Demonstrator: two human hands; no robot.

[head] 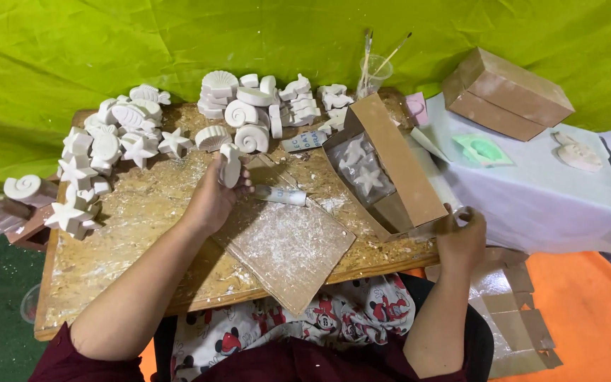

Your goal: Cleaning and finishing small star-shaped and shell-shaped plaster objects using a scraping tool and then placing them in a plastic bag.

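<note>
Head view shows the left hand (215, 194) raised over the speckled wooden counter (107, 240), its grip pinching a small white plaster seahorse-shaped cast (230, 165) held upright between thumb and fingers. That cast sits just in front of the heap of white plaster shell and spiral casts (252, 106) at the counter's far edge. The right hand (461, 237) is at the counter's right edge, grip pressed together on a thin clear plastic piece (454, 216), close to the near corner of the open brown cardboard box (397, 166), which holds bagged white star casts (365, 177). A flat dusty cardboard sheet (288, 244) lies between the two hands. More white star and fish casts (107, 152) crowd the counter's left side. A closed brown cardboard box (507, 92) rests on the white cloth (546, 198) to the right.
</note>
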